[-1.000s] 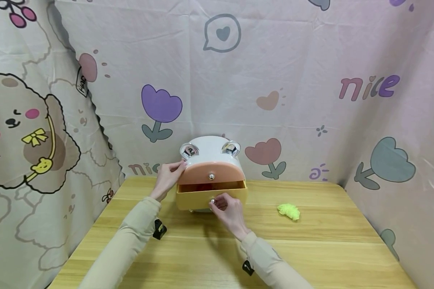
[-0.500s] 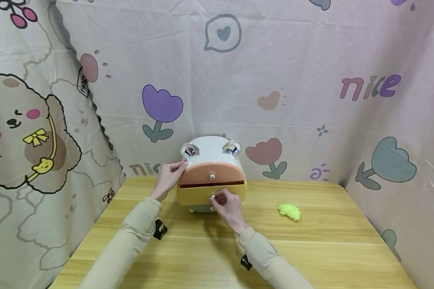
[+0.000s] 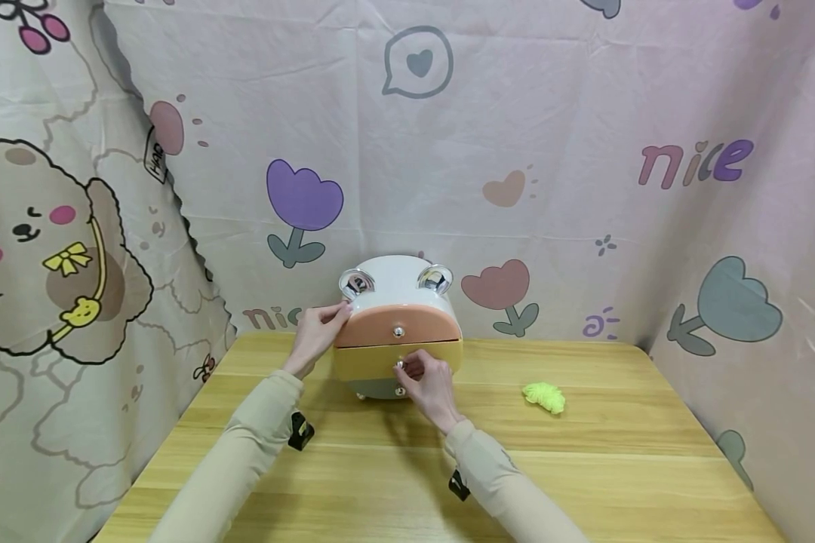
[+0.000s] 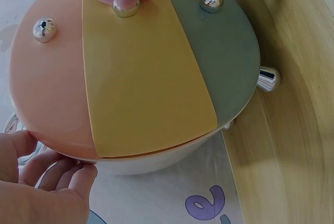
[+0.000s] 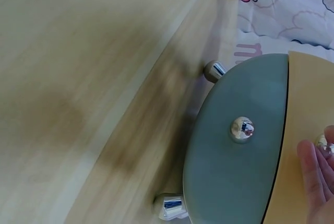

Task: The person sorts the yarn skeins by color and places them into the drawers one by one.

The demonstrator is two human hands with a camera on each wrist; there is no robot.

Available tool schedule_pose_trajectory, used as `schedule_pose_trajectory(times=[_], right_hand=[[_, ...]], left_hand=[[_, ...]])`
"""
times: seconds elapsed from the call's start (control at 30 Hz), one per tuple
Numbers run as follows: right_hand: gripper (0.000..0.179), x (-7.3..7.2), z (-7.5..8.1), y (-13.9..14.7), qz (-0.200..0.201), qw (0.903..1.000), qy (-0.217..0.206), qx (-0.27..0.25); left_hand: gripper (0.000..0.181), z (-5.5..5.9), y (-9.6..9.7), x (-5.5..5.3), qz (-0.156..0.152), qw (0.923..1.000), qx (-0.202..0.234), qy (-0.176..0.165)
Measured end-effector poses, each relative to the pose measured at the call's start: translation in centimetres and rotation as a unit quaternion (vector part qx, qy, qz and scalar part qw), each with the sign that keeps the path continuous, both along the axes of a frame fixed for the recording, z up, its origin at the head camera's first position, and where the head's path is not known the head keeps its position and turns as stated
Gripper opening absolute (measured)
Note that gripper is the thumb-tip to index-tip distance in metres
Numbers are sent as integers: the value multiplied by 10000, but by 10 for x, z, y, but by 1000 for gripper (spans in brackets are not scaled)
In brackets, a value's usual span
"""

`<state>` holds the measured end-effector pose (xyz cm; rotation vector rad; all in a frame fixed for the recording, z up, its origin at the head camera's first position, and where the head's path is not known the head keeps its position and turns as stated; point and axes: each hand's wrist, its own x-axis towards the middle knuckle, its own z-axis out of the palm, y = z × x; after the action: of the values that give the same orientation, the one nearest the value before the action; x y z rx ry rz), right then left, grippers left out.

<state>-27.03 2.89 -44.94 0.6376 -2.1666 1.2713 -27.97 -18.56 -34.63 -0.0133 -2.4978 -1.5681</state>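
Observation:
A small frog-like drawer cabinet [image 3: 401, 275] in white stands on the table, with an orange top drawer [image 3: 367, 328], a yellow middle drawer [image 3: 363, 363] and a grey-green bottom drawer [image 3: 373, 388]. My right hand [image 3: 432, 386] pinches the silver knob [image 4: 125, 10] of the yellow drawer between thumb and fingers. That drawer sits nearly flush, with a thin dark line along its upper edge. At the cabinet's upper left side, my left hand [image 3: 315, 335] grips the edge with bent fingers and thumb. The drawer's inside is hidden.
To the cabinet's right, a bright yellow-green bundle [image 3: 544, 397] lies on the wooden table [image 3: 618, 422]. A printed cloth [image 3: 557, 113] hangs behind and at both sides. The cabinet stands close to the back cloth on short silver feet [image 5: 172, 207].
The yellow drawer has slid back into the cabinet, from clearly pulled out to nearly flush. My right hand moved inward with its knob; my left hand stayed at the cabinet's side.

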Motion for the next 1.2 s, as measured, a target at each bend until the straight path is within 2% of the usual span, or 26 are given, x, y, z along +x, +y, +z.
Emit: schedule_pose_trajectory(times=[0.2, 0.6, 0.97, 1.13, 1.2], right_hand=[[11, -4, -1, -1, -134, 9998, 74, 156], [11, -7, -2, -2, -169, 9998, -7, 115], [12, -3, -2, -2, -2, 9998, -112, -190], [18, -1, -17, 2, 66, 9988, 12, -491], [20, 0, -26, 5, 51, 9983, -80, -567]], left_hand=[[45, 0, 1, 0, 4, 10000, 39, -26], [46, 1, 0, 1, 0, 9999, -6, -103], [46, 2, -1, 1, 2, 9999, 7, -108], [46, 2, 0, 1, -23, 9999, -17, -135], [47, 2, 0, 1, -33, 9999, -25, -163]])
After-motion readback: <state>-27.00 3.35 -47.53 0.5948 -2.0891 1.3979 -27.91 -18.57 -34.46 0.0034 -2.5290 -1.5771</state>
